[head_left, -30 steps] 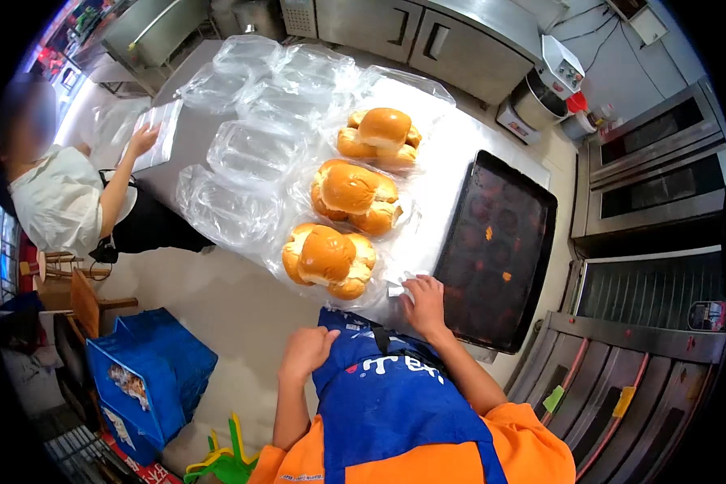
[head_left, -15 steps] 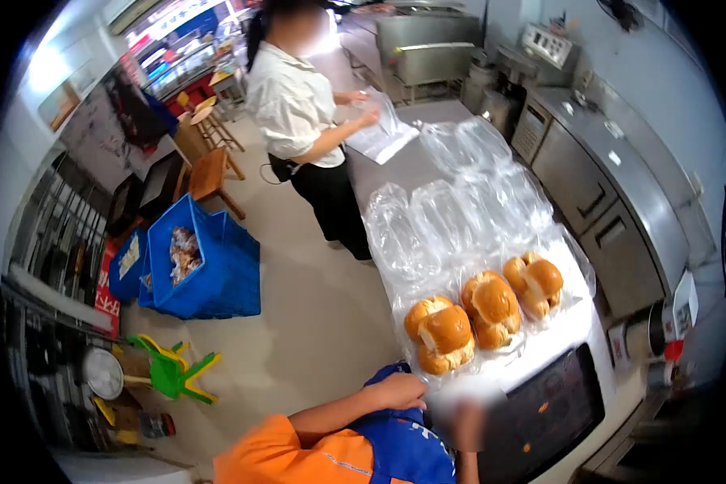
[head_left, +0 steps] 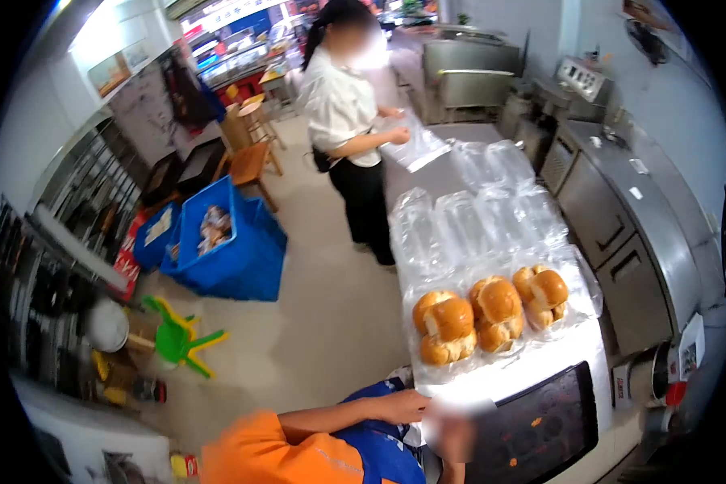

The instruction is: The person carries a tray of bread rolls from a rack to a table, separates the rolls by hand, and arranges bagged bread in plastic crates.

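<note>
My left hand [head_left: 405, 406] is in front of my blue apron, its fingers curled in beside a pale blurred patch. Whatever it grips there I cannot make out. Close by on the right, my right hand [head_left: 456, 442] is raised at the table's near edge, its fingers smeared by the same blur. Beside it lies a dark baking tray [head_left: 540, 427] with a few orange crumbs. Just beyond my hands, golden bread loaves sit on clear plastic bags: a left loaf [head_left: 445, 327], a middle loaf [head_left: 497, 312] and a right loaf [head_left: 542, 294].
Several clear plastic bags [head_left: 464, 226] cover the table's middle. A person in a white shirt [head_left: 339, 105] stands at its far left, handling a clear bag [head_left: 411, 145]. Blue crates [head_left: 242, 262] and a green stool [head_left: 173, 339] are on the floor; a steel counter [head_left: 621, 177] is at right.
The view has shifted, so the room and table sit further right or lower. Both my hands stay close together at the near edge; the loaves look unmoved on the table.
</note>
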The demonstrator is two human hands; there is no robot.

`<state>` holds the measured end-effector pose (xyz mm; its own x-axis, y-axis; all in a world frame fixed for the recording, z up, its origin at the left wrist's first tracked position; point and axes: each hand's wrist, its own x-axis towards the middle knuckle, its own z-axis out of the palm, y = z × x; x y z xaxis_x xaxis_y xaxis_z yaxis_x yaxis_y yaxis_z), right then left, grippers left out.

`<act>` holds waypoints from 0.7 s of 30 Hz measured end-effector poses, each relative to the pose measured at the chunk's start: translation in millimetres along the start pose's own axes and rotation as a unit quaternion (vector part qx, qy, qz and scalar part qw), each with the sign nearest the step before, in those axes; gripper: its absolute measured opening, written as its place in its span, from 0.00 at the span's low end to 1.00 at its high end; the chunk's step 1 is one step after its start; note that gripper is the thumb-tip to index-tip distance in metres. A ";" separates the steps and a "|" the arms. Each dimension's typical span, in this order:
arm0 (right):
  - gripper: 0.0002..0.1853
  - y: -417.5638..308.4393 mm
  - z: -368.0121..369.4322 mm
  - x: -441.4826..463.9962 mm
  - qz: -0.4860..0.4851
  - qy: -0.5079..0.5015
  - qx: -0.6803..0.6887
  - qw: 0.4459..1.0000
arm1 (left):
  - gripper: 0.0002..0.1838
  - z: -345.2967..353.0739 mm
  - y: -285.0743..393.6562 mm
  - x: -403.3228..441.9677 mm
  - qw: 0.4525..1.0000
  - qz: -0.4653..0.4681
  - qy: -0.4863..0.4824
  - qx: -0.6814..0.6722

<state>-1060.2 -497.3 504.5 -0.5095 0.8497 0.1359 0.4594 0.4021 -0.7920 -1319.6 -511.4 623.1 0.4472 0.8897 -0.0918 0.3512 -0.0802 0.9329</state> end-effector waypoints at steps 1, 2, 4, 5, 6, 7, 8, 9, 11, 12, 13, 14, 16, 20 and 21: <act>0.10 6.3 4.8 -5.3 -0.007 -0.028 0.017 0.999 | 0.15 11.3 -6.4 -9.8 1.000 0.003 0.018 -0.023; 0.10 11.8 10.2 -9.1 -0.015 -0.061 0.035 0.997 | 0.14 15.7 -6.1 -18.1 0.998 0.009 0.034 -0.044; 0.10 20.6 22.1 -18.2 -0.019 -0.115 0.067 0.991 | 0.14 19.9 -4.7 -38.0 0.997 -0.061 0.017 -0.041; 0.10 24.2 27.8 -20.5 -0.008 -0.130 0.088 0.988 | 0.14 18.0 -1.7 -47.1 0.995 -0.092 0.008 -0.039; 0.10 25.6 36.9 -22.8 0.013 -0.141 0.118 0.983 | 0.14 22.1 -7.2 -56.4 0.995 -0.079 0.034 -0.054; 0.10 28.2 40.8 -25.3 0.045 -0.143 0.158 0.976 | 0.14 28.7 -18.0 -66.2 0.994 -0.065 0.061 -0.068; 0.10 29.3 44.3 -27.0 0.078 -0.141 0.198 0.967 | 0.14 32.5 -23.6 -73.7 0.992 -0.049 0.087 -0.083; 0.11 31.4 46.4 -30.8 0.110 -0.139 0.233 0.956 | 0.14 32.1 -24.0 -79.4 0.990 -0.051 0.099 -0.087; 0.12 34.5 50.8 -31.3 0.173 -0.133 0.301 0.928 | 0.14 26.5 -26.0 -89.7 0.987 -0.052 0.124 -0.093; 0.12 21.9 50.1 -21.3 0.203 -0.128 0.334 0.912 | 0.14 21.9 -27.7 -94.8 0.982 -0.083 0.128 -0.109; 0.10 7.6 48.2 -12.7 0.152 -0.160 0.217 0.951 | 0.14 16.1 -29.4 -100.6 0.977 -0.113 0.131 -0.124; 0.09 -61.2 31.7 10.1 0.098 -0.186 0.099 0.973 | 0.14 6.5 -31.0 -108.6 0.971 -0.143 0.133 -0.136; 0.18 -117.7 27.9 34.8 0.090 -0.223 0.140 0.960 | 0.15 -13.6 -31.4 -128.1 0.970 -0.118 0.188 -0.102; 0.27 -145.0 70.9 57.0 0.232 -0.275 0.373 0.855 | 0.15 -49.6 -54.8 -177.8 0.969 -0.127 0.200 -0.065; 0.23 -199.5 82.5 70.0 0.199 -0.244 0.393 0.864 | 0.15 -59.0 -57.9 -189.4 0.971 -0.119 0.198 -0.066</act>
<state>-1247.6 -546.1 622.9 -0.7589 0.5449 -0.3565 0.1315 -0.4080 -0.9035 -1473.2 -648.8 607.0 0.0050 0.9811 -0.1936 0.2864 0.1841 0.9402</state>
